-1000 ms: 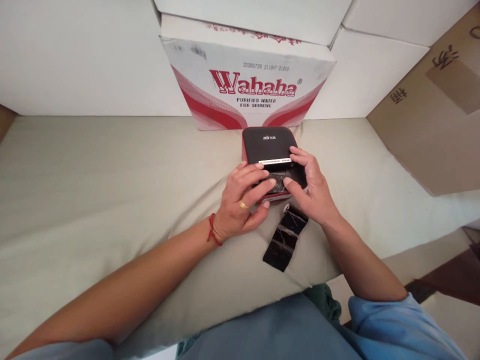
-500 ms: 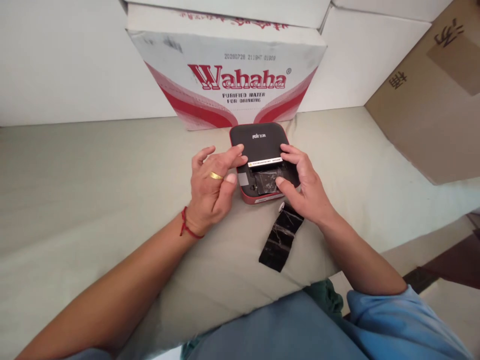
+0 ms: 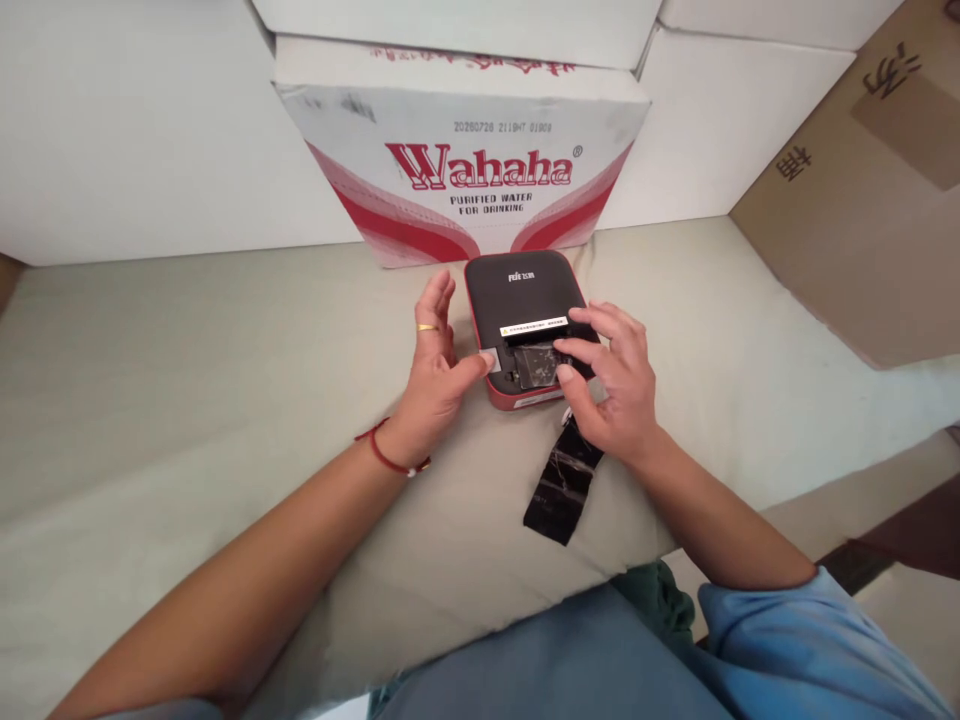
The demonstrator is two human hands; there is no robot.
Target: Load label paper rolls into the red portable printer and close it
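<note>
A black label printer (image 3: 517, 297) with red sides lies flat on the pale cloth. A piece of black film (image 3: 535, 366) sits at its slot, under a white warning strip (image 3: 533, 327). My left hand (image 3: 436, 375) is beside the printer, its thumb on the grey patch (image 3: 491, 360) at the left corner and its fingers stretched up, apart from the thumb. Over the printer's right front edge is my right hand (image 3: 619, 385), thumb and fingertips apart near the film's right side. A loose creased strip of black film (image 3: 564, 487) lies on the cloth below it.
Behind the printer stands a white and red water carton (image 3: 480, 165), with white boxes (image 3: 135, 130) around it. A brown cardboard box (image 3: 862, 220) is at the right. The cloth-covered surface (image 3: 187, 400) ends at a soft front edge near my body.
My left hand has turned and lifted its fingers off the printer's top, and its thumb has come onto the grey patch. My right fingers have moved closer to the film.
</note>
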